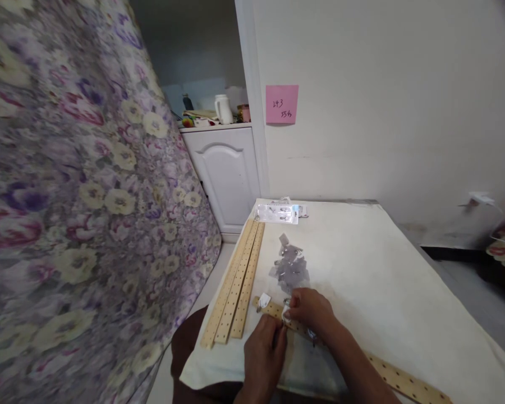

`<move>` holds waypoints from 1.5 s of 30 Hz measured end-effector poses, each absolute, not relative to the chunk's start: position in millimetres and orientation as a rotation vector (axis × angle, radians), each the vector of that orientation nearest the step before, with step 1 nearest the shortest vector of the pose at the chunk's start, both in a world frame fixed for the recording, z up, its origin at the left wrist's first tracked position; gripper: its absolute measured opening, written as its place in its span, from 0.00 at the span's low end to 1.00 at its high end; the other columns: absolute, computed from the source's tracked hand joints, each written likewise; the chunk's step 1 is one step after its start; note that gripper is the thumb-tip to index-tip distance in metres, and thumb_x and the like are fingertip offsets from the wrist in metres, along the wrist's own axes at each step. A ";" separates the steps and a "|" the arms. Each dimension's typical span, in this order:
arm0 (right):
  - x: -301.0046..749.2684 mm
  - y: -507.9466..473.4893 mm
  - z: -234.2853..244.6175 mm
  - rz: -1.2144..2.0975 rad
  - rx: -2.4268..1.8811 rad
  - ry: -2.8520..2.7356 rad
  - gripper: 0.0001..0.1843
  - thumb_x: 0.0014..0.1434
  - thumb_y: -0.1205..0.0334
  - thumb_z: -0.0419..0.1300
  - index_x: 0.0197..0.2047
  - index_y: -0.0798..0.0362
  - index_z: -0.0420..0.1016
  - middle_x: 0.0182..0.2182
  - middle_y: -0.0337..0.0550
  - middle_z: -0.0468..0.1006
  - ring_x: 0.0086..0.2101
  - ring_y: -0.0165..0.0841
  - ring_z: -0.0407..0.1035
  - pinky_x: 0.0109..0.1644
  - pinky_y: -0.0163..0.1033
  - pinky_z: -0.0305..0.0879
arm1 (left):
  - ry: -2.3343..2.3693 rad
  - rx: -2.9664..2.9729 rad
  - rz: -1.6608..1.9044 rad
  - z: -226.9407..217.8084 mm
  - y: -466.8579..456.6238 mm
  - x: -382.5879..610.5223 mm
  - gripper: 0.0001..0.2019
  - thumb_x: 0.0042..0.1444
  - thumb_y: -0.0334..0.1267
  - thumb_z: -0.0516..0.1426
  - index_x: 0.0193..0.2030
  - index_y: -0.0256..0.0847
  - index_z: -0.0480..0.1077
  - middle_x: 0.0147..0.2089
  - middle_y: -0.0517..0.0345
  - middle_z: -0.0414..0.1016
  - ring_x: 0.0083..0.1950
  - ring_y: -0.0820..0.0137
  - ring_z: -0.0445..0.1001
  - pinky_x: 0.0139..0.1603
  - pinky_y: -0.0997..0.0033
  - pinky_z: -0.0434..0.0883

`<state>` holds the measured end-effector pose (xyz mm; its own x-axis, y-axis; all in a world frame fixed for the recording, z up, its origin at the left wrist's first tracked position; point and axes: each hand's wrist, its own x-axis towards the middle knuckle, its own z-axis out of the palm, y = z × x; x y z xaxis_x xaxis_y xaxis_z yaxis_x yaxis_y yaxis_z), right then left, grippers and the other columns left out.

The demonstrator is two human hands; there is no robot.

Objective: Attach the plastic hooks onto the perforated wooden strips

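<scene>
My left hand and my right hand meet over a perforated wooden strip that lies slantwise on the white table. Both hands have their fingers pinched together round a small white hook-like piece at the strip's near end. Another small white piece sits on the strip's left tip. Just beyond the hands lies a pile of small clear plastic bags.
Three more perforated wooden strips lie side by side along the table's left edge. A clear blister pack rests at the far edge. A flowered cloth fills the left. A white cabinet and a wall with a pink note stand behind.
</scene>
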<state>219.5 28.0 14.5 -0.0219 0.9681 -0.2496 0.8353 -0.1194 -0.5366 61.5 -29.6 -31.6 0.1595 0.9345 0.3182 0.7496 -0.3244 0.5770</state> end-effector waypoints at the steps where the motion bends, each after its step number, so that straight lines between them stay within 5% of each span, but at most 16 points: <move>1: 219.5 30.1 13.5 0.855 -2.029 -1.919 0.09 0.41 0.55 0.66 0.28 0.46 0.77 0.30 0.34 0.80 0.32 0.32 0.72 0.29 0.33 0.52 | 1.620 2.152 0.929 -32.0 -29.5 61.5 0.06 0.60 0.37 0.51 0.32 0.43 0.66 0.32 0.61 0.71 0.34 0.71 0.72 0.34 0.75 0.66; 13: 219.6 33.6 9.4 0.857 -2.005 -1.920 0.09 0.38 0.55 0.67 0.26 0.47 0.76 0.28 0.36 0.79 0.30 0.32 0.71 0.28 0.33 0.52 | 1.605 2.104 0.907 -33.7 -30.8 60.1 0.07 0.61 0.38 0.50 0.33 0.43 0.66 0.33 0.60 0.71 0.36 0.70 0.71 0.35 0.74 0.66; 24: 252.0 13.0 9.9 0.827 -1.834 -1.779 0.09 0.54 0.56 0.56 0.32 0.49 0.76 0.28 0.37 0.78 0.30 0.30 0.69 0.31 0.32 0.55 | 1.597 2.098 1.009 -37.3 -34.4 54.5 0.05 0.60 0.38 0.52 0.35 0.42 0.65 0.34 0.59 0.68 0.36 0.70 0.71 0.37 0.72 0.67; 29: 282.6 -9.3 -14.1 0.799 -1.723 -1.673 0.08 0.52 0.60 0.56 0.29 0.51 0.76 0.28 0.39 0.76 0.31 0.32 0.69 0.34 0.34 0.58 | 1.482 2.134 1.067 -40.4 -52.2 61.3 0.06 0.61 0.38 0.51 0.36 0.42 0.67 0.32 0.60 0.69 0.32 0.72 0.70 0.33 0.74 0.68; 37: 276.3 -20.6 -23.4 0.891 -1.607 -1.637 0.10 0.53 0.57 0.56 0.32 0.51 0.77 0.28 0.40 0.78 0.31 0.33 0.69 0.35 0.34 0.60 | 1.399 2.407 0.911 -42.2 -58.3 97.1 0.12 0.50 0.37 0.61 0.41 0.45 0.69 0.36 0.58 0.76 0.37 0.66 0.75 0.36 0.70 0.70; 45: 272.4 -21.0 -18.9 0.875 -1.707 -1.637 0.07 0.52 0.60 0.57 0.29 0.50 0.76 0.27 0.38 0.77 0.30 0.32 0.69 0.34 0.33 0.59 | 1.478 2.336 0.818 -40.5 -50.4 103.8 0.04 0.57 0.34 0.54 0.37 0.46 0.69 0.33 0.62 0.76 0.34 0.70 0.75 0.34 0.73 0.67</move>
<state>272.4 -21.0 -18.9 0.0175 0.9986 -0.0494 0.5954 -0.0501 -0.8019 103.8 -50.4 -40.5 0.3244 0.8897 0.3212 0.7445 -0.4497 0.4934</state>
